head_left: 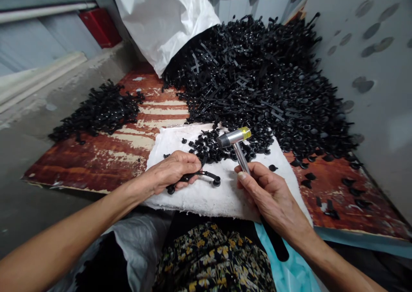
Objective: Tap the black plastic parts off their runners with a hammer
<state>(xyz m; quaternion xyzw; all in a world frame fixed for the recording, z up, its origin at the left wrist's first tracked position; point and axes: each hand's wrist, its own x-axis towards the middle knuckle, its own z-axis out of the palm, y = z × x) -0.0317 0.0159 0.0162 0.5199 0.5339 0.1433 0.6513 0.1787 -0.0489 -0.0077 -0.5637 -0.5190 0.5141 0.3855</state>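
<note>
My left hand is closed on a black plastic strap with a round knob at its end, held over a white cloth. Part of the strap is hidden under my fingers, and another dark end pokes out below them. In my right hand is a small mallet, gripped along its shaft. Its metal head has one black face and one yellow face, and its black handle end points down toward my lap. Small black round caps lie loose on the cloth behind both hands.
A large heap of black plastic parts fills the back and right of the worn red-brown board. A smaller pile of black straps lies at left. A white sack stands behind; a grey spotted panel borders the right.
</note>
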